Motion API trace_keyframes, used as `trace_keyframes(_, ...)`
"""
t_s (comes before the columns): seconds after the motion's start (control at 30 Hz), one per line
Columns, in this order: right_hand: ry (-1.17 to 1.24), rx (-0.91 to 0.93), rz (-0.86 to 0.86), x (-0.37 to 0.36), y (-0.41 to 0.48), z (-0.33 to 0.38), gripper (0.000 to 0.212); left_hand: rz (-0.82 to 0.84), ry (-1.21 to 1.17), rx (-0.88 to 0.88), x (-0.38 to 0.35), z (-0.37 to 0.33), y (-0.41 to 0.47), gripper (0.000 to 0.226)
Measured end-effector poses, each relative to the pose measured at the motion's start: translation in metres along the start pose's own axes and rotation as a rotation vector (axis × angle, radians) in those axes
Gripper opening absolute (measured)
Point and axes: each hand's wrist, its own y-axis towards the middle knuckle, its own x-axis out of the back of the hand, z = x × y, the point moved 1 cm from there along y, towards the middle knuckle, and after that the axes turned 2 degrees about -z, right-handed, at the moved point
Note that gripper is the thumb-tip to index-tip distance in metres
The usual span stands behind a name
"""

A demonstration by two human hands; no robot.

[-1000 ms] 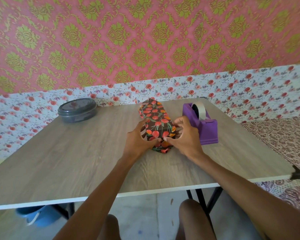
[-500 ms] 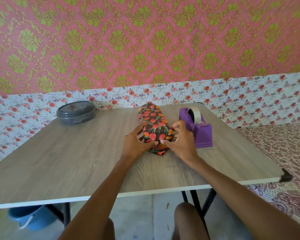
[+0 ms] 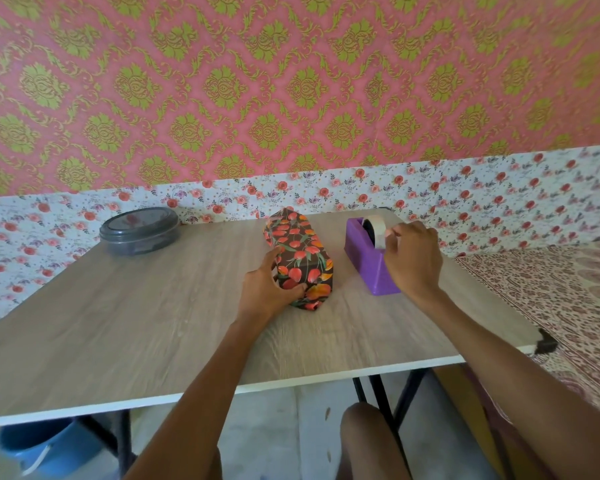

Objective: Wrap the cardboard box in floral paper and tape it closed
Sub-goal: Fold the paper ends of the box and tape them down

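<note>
The box wrapped in dark floral paper point(image 3: 297, 251) lies lengthwise in the middle of the wooden table point(image 3: 118, 334). My left hand point(image 3: 265, 289) grips its near end, thumb pressed on the folded paper flap. To the right stands a purple tape dispenser point(image 3: 364, 261) with a roll of pale tape point(image 3: 378, 230). My right hand point(image 3: 413, 261) is over the dispenser's near end, fingers curled at the tape roll; whether they pinch the tape end is hidden.
A round dark lidded container point(image 3: 139, 230) sits at the table's far left. The patterned wall runs close behind the table. A blue bucket point(image 3: 45, 448) stands under the table at left. A patterned mat point(image 3: 551, 289) lies to the right.
My right hand has left the near end of the wrapped box and moved right to the tape dispenser. The left hand stays holding the box's near end.
</note>
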Motion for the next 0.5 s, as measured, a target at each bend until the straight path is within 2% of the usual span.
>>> trace_keyframes(0.1,0.048,-0.151,0.244,-0.002,0.016,-0.014,0.042,0.002,0.003,-0.001,0.0,0.001,-0.001,0.093)
trace_keyframes(0.2,0.202,-0.285,0.339,-0.001,0.027,-0.018,0.046,0.009,0.009,0.003,0.0,0.001,-0.001,0.095)
trace_keyframes(0.3,0.281,-0.33,0.408,0.0,0.032,-0.02,0.033,0.01,0.007,0.007,0.0,0.001,-0.001,0.095)
trace_keyframes(0.4,0.26,-0.322,0.423,-0.001,0.031,-0.021,0.019,0.019,0.008,0.011,0.0,0.001,-0.001,0.095)
trace_keyframes(0.5,0.264,-0.322,0.413,0.0,0.028,-0.018,0.015,0.01,-0.001,0.004,0.001,0.0,-0.002,0.095)
